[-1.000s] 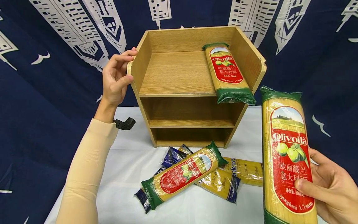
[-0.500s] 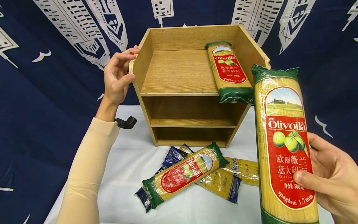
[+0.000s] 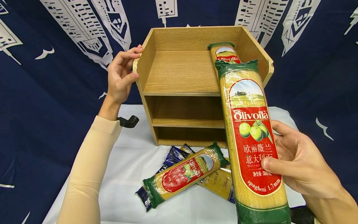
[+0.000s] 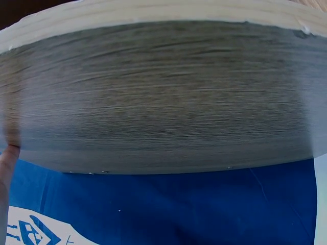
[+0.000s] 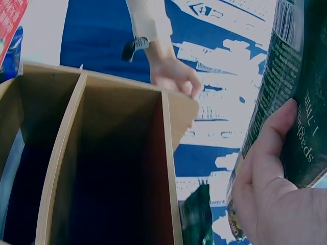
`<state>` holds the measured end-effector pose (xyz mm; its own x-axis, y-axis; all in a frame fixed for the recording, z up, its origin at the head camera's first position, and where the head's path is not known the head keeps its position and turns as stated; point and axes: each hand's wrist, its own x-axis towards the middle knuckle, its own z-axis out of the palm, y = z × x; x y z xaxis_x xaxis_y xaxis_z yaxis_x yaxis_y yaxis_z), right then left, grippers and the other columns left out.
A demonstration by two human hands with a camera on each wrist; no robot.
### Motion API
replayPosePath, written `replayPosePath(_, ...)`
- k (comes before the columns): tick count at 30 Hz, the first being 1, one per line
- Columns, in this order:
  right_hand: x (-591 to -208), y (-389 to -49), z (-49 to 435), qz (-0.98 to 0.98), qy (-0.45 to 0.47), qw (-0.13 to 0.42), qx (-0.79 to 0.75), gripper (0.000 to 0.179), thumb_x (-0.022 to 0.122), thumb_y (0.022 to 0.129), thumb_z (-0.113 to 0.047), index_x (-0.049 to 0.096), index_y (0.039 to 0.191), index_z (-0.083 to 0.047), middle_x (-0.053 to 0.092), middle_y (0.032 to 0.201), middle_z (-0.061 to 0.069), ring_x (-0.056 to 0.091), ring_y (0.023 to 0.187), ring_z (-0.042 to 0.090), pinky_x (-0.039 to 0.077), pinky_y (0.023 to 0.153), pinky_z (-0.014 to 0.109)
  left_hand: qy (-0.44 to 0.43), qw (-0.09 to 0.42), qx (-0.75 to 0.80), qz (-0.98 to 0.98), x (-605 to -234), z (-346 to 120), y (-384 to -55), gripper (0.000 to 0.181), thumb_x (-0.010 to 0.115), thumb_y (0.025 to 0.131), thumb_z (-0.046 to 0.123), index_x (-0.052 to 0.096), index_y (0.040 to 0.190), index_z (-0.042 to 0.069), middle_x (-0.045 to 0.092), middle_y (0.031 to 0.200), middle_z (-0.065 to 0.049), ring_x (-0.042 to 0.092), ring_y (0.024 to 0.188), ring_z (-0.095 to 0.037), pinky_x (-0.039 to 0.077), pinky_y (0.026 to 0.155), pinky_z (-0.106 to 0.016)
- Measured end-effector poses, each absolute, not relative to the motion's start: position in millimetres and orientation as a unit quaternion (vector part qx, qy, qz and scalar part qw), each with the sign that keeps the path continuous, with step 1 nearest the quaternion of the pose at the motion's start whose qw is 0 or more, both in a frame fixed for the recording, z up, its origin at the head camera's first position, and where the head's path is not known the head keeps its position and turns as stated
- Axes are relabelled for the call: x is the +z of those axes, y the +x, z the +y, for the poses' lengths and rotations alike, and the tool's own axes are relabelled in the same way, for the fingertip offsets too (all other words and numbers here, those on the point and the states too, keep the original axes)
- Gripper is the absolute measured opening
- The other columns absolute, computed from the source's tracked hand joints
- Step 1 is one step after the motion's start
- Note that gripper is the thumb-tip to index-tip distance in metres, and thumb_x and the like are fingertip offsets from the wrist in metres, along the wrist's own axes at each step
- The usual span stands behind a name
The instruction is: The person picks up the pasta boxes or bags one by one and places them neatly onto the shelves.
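Observation:
My right hand grips a pack of spaghetti by its right edge, thumb across the red label. The pack stands tilted in front of the right part of a wooden shelf unit, above the table. Behind it, a second red-labelled spaghetti pack lies on the top board, its lower part hidden. My left hand holds the unit's left side panel, thumb at the front edge and fingers farther back. In the left wrist view a fingertip touches the outer face of that panel.
On the white-covered table, before the unit, a third red-labelled spaghetti pack lies across blue-and-yellow pasta packs. Two lower compartments open to the front. A dark blue printed cloth hangs behind.
My right hand has carried the spaghetti pack left and slightly up, so it now covers much of the pack on the top board. My left hand keeps its place on the side panel.

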<state>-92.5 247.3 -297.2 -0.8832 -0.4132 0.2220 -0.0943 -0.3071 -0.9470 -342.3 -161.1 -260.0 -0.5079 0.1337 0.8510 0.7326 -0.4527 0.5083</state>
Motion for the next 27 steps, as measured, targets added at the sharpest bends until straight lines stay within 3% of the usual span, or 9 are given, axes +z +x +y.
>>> replayPosePath(10,-286,-115,210,0.551,-0.224,0.129,-0.793,0.07,0.058,0.089,0.017,0.029,0.151,0.001,0.055,0.135,0.027,0.064,0.115,0.039,0.058,0.088,0.054,-0.45,0.202,-0.726,-0.479,-260,-160,-342,0.043,0.079,0.071,0.009,0.066,0.109,-0.006,0.063,0.126,-0.021,0.045,0.138,-0.039,0.03,0.12,-0.049)
replayPosePath(18,-285,-125,191,0.522,-0.224,0.141,-0.811,0.067,0.053,0.088,0.021,0.029,0.149,0.003,0.054,0.134,0.028,0.064,0.116,0.038,0.056,0.091,0.053,-0.444,0.202,-0.725,-0.487,-259,-161,-341,0.04,0.072,0.07,0.004,0.066,0.109,-0.005,0.062,0.127,-0.022,0.044,0.139,-0.039,0.03,0.12,-0.048)
replayPosePath(27,-289,-129,173,0.516,-0.212,0.147,-0.816,0.061,0.054,0.086,0.023,0.035,0.141,0.006,0.056,0.13,0.025,0.065,0.113,0.034,0.056,0.091,0.052,-0.444,0.198,-0.726,-0.485,-259,-162,-340,0.041,0.076,0.071,0.005,0.066,0.109,-0.005,0.063,0.127,-0.021,0.045,0.139,-0.038,0.03,0.12,-0.048)
